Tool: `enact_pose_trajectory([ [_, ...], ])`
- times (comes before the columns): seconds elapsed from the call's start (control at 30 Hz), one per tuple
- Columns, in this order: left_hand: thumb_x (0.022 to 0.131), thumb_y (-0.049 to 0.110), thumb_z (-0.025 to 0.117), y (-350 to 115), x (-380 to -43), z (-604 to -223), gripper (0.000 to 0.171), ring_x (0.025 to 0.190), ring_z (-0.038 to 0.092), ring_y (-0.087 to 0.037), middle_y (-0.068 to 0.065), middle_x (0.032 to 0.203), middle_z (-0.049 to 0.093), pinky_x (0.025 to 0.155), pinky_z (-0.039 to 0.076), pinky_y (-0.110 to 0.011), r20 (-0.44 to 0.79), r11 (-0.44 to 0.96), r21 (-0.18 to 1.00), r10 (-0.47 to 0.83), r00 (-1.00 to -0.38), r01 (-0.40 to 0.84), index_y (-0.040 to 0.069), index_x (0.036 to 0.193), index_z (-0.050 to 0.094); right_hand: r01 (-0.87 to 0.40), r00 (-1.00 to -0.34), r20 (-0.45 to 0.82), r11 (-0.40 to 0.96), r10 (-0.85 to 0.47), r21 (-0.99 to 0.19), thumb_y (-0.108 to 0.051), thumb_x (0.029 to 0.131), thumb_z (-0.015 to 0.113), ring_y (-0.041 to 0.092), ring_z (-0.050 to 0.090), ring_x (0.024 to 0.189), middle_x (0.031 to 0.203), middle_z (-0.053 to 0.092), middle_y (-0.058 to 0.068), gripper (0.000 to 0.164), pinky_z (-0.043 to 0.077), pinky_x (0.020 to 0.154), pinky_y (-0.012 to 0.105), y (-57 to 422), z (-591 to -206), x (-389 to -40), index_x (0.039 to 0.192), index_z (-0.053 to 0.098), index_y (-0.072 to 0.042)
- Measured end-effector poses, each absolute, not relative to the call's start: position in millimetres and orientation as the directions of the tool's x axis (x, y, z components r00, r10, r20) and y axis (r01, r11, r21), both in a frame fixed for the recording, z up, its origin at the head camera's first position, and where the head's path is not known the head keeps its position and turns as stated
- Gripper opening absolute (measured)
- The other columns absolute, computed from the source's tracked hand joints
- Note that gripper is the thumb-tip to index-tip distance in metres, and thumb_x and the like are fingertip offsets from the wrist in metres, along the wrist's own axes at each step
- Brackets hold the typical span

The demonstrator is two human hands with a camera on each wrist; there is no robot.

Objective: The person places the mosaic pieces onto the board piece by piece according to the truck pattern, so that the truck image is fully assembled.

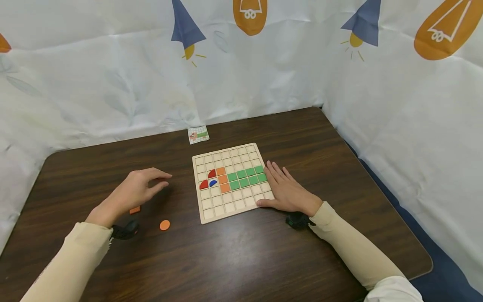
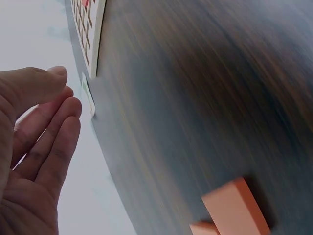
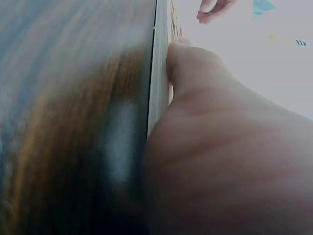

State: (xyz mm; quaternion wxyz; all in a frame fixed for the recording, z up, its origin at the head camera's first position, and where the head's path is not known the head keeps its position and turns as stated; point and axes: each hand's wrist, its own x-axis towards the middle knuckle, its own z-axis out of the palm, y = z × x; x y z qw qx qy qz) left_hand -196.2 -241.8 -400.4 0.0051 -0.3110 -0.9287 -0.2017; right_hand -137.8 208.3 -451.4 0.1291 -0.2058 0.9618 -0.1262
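Note:
A pale wooden grid board (image 1: 208, 213) lies mid-table, with a block of green squares (image 1: 241, 183), a column of orange squares (image 1: 223, 178), two red quarter-round pieces (image 1: 204, 184) and a blue piece (image 1: 213, 183) in its cells. My right hand (image 1: 284, 191) rests along the board's right edge, fingers extended and thumb at the near corner. Left of the board, my left hand (image 1: 137, 188) hovers over the table, fingers loosely bent and nothing between thumb and fingertips. Beneath that wrist sits an orange block (image 2: 234, 208), with part of another orange piece (image 2: 204, 228) beside it.
An orange disc (image 1: 164, 225) lies between the left wrist and the board. Behind the board, a small card (image 1: 198, 135) with a coloured grid picture lies at the table's back edge. Printed white cloth (image 1: 151, 75) hangs behind the dark wooden table (image 1: 245, 260) and along its right side.

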Motion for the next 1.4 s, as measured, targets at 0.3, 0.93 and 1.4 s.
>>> enact_pose_trajectory([
  [0.3,0.094,0.010,0.075,-273.0,-188.7,-398.3,0.030,0.097,0.074,-0.029,-0.011,0.116,0.077,0.073,0.059,-0.038,0.107,0.756,0.369,0.543,-0.833,0.541,0.010,0.123,0.075,-0.361,-0.882,-0.202,0.887,-0.425,-0.289,-0.081,0.094,0.043,0.032,-0.005,0.165,0.176,-0.005,0.015,0.111,0.007,0.133,0.058,209.5,-449.2,-137.8,0.166,0.002,-0.006],
  [0.93,0.085,0.025,0.086,-333.2,-181.7,-411.4,0.042,0.100,0.072,-0.008,-0.013,0.121,0.076,0.076,0.054,-0.017,-0.020,0.837,0.390,0.426,-0.905,0.385,0.017,0.125,0.076,-0.364,-0.881,-0.201,0.886,-0.427,-0.287,-0.079,0.095,0.045,0.031,-0.006,0.165,0.176,-0.006,0.015,0.111,0.007,0.133,0.058,210.3,-448.8,-137.2,0.166,0.001,-0.007],
  [1.4,0.079,0.019,0.089,-346.3,-179.0,-425.3,0.039,0.089,0.058,0.015,-0.010,0.110,0.079,0.072,0.051,-0.015,0.028,0.842,0.366,0.416,-0.909,0.396,0.014,0.116,0.079,-0.362,-0.879,-0.210,0.885,-0.429,-0.293,-0.080,0.094,0.045,0.032,-0.005,0.165,0.176,-0.006,0.015,0.112,0.007,0.133,0.058,208.9,-451.1,-137.6,0.167,0.001,-0.007],
])
